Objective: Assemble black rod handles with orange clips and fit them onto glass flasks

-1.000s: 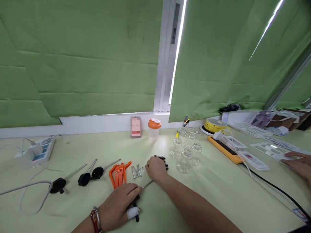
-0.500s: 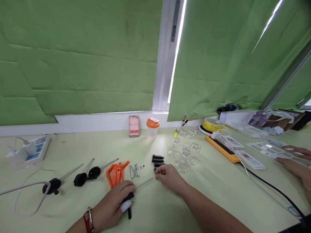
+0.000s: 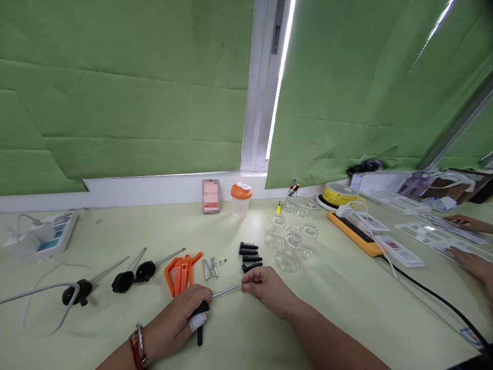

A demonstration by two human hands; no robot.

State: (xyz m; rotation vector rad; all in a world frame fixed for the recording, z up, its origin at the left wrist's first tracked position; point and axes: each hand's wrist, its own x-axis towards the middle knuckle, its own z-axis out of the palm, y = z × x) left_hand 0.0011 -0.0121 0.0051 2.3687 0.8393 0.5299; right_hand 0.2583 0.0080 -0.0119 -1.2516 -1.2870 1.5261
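Note:
My left hand point(image 3: 188, 308), a white wrap on one finger, is closed around the black head point(image 3: 201, 308) of a metal rod point(image 3: 227, 291). The rod points right, towards my right hand point(image 3: 265, 288), whose thumb and fingertips are pinched together at its tip. Whatever sits between those fingertips is too small to make out. Just beyond my right hand lie several black ribbed pieces point(image 3: 248, 252) in a row. Orange handles point(image 3: 183, 275) lie past my left hand, beside short metal tubes point(image 3: 210, 268) and tiny loose parts point(image 3: 221, 263).
To the left lie three black-headed rods point(image 3: 124, 281) and a white cable point(image 3: 42, 293). Glass jars point(image 3: 287, 257) stand right of centre, before an orange power strip point(image 3: 354, 234). An orange-lidded cup point(image 3: 241, 200) stands by the wall. Another person's hands point(image 3: 472, 262) are at far right.
My right hand's fingertips have come onto the rod's tip, where a small gap was before. My left hand keeps its hold. The view has shifted slightly.

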